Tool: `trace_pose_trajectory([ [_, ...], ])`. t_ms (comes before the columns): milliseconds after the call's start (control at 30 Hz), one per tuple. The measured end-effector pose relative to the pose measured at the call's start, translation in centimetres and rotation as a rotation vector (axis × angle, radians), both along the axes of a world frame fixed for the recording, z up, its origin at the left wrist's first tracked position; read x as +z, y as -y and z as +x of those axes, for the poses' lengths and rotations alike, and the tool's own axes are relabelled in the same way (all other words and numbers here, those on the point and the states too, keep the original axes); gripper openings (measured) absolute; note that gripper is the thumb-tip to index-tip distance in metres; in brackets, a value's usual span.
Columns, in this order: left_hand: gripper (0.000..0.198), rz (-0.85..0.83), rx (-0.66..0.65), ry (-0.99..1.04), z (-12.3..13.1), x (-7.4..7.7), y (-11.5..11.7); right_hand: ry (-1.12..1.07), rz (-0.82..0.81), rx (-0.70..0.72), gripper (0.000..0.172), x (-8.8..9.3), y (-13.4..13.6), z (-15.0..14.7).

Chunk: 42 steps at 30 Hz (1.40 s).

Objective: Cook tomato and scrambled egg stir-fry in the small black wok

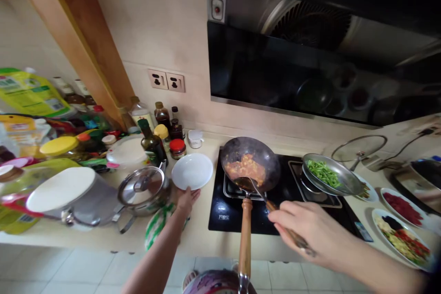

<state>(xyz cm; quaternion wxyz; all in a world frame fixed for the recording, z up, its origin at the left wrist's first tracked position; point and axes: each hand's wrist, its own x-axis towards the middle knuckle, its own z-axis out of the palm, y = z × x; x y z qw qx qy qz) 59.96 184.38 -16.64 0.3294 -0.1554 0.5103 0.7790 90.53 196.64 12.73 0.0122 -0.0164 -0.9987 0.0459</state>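
My left hand [186,201] grips the near rim of a white bowl [192,171], thumb over the edge and fingers beneath; nothing shows inside the bowl. My right hand [301,225] is closed round the wooden handle of a spatula [272,206]. The spatula's metal end reaches into a dark wok [270,158] on the left burner. In the wok lies a reddish-orange cooked food [246,167] with yellowish bits, probably tomato and egg. The wok's long wooden handle [245,239] points toward me, with neither hand on it.
A pan of green vegetables [324,172] sits on the right burner of the black cooktop [220,211]. Plates of cut ingredients [401,236] line the right side. On the left stand a lidded steel pot [141,188], several seasoning bottles [151,142] and a green-checked cloth [160,225].
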Motion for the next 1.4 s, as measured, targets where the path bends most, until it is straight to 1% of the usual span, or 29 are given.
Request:
trace_pose_trajectory([
  [67,0.053,0.002,0.033,-0.03,-0.4,0.2,-0.6,-0.02,0.032,-0.03,0.019,-1.2,-1.1,-0.9],
  [133,0.057,-0.005,0.053,-0.058,-0.5,0.4,-1.0,-0.094,-0.01,-0.124,0.02,-1.4,-3.8,-1.7],
  [167,0.059,-0.01,0.058,-0.066,-0.4,0.5,-1.0,-0.15,-0.066,-0.204,0.02,-1.0,-5.4,-2.0],
  [233,0.066,-0.025,0.059,-0.083,0.4,0.8,-0.4,-0.252,-0.155,-0.407,0.017,0.4,-8.8,-2.6],
  [300,0.071,-0.026,0.043,-0.103,2.0,1.0,0.8,-0.284,-0.199,-0.608,0.015,1.7,-11.5,-3.4],
  [333,0.07,-0.023,0.033,-0.111,3.1,1.1,1.6,-0.287,-0.239,-0.704,0.015,1.9,-12.4,-3.9],
  [400,0.065,-0.022,0.007,-0.108,5.6,1.4,3.6,-0.303,-0.386,-0.855,0.018,1.4,-13.4,-5.0],
  [467,0.062,-0.037,-0.011,-0.082,8.2,1.7,5.7,-0.342,-0.554,-0.931,0.019,0.3,-13.5,-5.9],
  [500,0.062,-0.048,-0.02,-0.065,9.4,1.9,6.8,-0.346,-0.613,-0.921,0.02,-0.2,-13.4,-6.1],
  [533,0.064,-0.054,-0.031,-0.041,10.5,1.9,7.8,-0.34,-0.633,-0.872,0.02,-0.7,-13.3,-6.1],
  [567,0.067,-0.056,-0.043,-0.019,11.4,1.9,8.7,-0.332,-0.608,-0.79,0.02,-1.1,-13.2,-6.1],
  [600,0.071,-0.055,-0.055,0.004,12.3,1.9,9.5,-0.335,-0.55,-0.688,0.019,-1.5,-13.2,-5.9],
  [633,0.076,-0.055,-0.061,0.025,13.0,1.8,10.2,-0.342,-0.455,-0.572,0.019,-2.0,-13.2,-5.7],
  [733,0.093,-0.056,-0.041,0.071,14.5,1.5,11.6,-0.336,-0.09,-0.243,0.023,-4.1,-13.4,-5.3],
  [767,0.096,-0.057,-0.022,0.079,14.8,1.6,11.8,-0.308,-0.005,-0.145,0.025,-5.0,-13.5,-5.1],
  [833,0.099,-0.055,0.011,0.086,15.3,2.0,11.9,-0.231,0.081,0.039,0.026,-6.4,-13.3,-4.6],
  [867,0.099,-0.056,0.022,0.085,15.5,2.3,12.0,-0.195,0.091,0.118,0.025,-6.5,-13.1,-4.2],
  [900,0.098,-0.058,0.027,0.083,15.5,2.7,11.9,-0.164,0.09,0.178,0.024,-6.2,-12.7,-3.6],
  [933,0.097,-0.058,0.025,0.08,15.6,3.2,11.9,-0.141,0.083,0.218,0.023,-5.3,-12.1,-2.9],
  [967,0.097,-0.053,0.019,0.078,15.5,3.7,11.9,-0.129,0.072,0.235,0.023,-4.1,-11.4,-2.1],
  [1067,0.099,-0.027,-0.018,0.077,15.2,4.9,11.8,-0.106,0.016,0.236,0.024,0.4,-8.4,0.2],
  [1100,0.099,-0.02,-0.026,0.074,15.1,5.2,11.8,-0.085,-0.005,0.23,0.023,1.5,-7.3,0.7],
  [1133,0.099,-0.013,-0.029,0.073,15.0,5.4,11.7,-0.059,-0.015,0.219,0.021,2.1,-6.2,1.0],
  [1167,0.099,-0.007,-0.028,0.075,14.8,5.6,11.6,-0.034,-0.015,0.207,0.019,2.2,-5.4,1.1],
  [1200,0.099,0.0,-0.025,0.076,14.8,5.7,11.6,-0.013,-0.007,0.193,0.016,1.8,-4.8,1.0],
  [1267,0.1,0.01,-0.015,0.071,14.6,5.8,11.5,0.01,0.002,0.153,0.014,0.5,-4.8,0.3],
  [1333,0.103,0.007,-0.018,0.04,14.5,6.0,11.6,-0.027,-0.056,0.057,0.017,-0.3,-6.5,-0.8],
  [1367,0.103,0.002,-0.02,0.019,14.5,6.2,11.7,-0.077,-0.114,-0.025,0.018,-0.2,-7.9,-1.4],
  [1400,0.104,-0.006,-0.019,0.002,14.4,6.3,11.9,-0.135,-0.177,-0.124,0.019,0.3,-9.5,-2.0],
])
